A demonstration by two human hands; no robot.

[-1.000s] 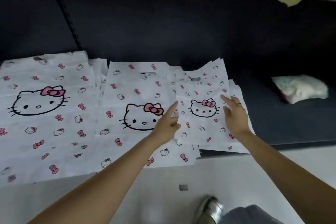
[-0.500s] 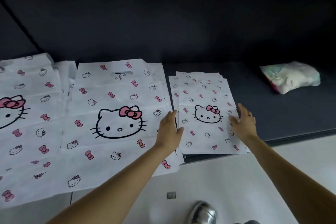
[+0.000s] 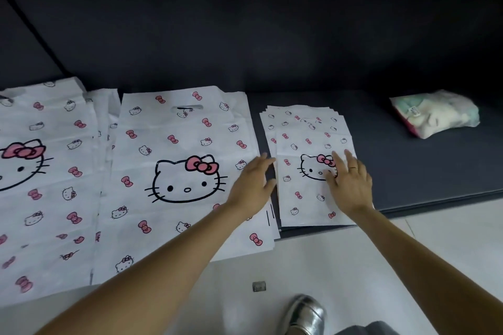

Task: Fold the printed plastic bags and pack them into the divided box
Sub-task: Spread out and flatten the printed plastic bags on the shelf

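Observation:
Three stacks of white plastic bags printed with cat faces and pink bows lie on a dark mat. The small stack [image 3: 302,187] is on the right, a medium stack [image 3: 174,149] in the middle, a large stack [image 3: 40,171] on the left. My right hand [image 3: 349,182] lies flat with straight fingers on the top small bag, over its printed face. My left hand [image 3: 253,185] rests with straight fingers at the gap between the medium and small stacks, touching the small stack's left edge. No divided box is in view.
The dark mat [image 3: 422,171] runs back to a dark wall. A clear packet of pale soft items [image 3: 435,113] lies on it at the far right. Light floor tiles [image 3: 313,266] lie in front, with a silver shoe [image 3: 304,313] at the bottom.
My right hand slid left from the small stack's right edge onto the printed face. The top small bag sits lower and squarer on its stack. The view shifted right.

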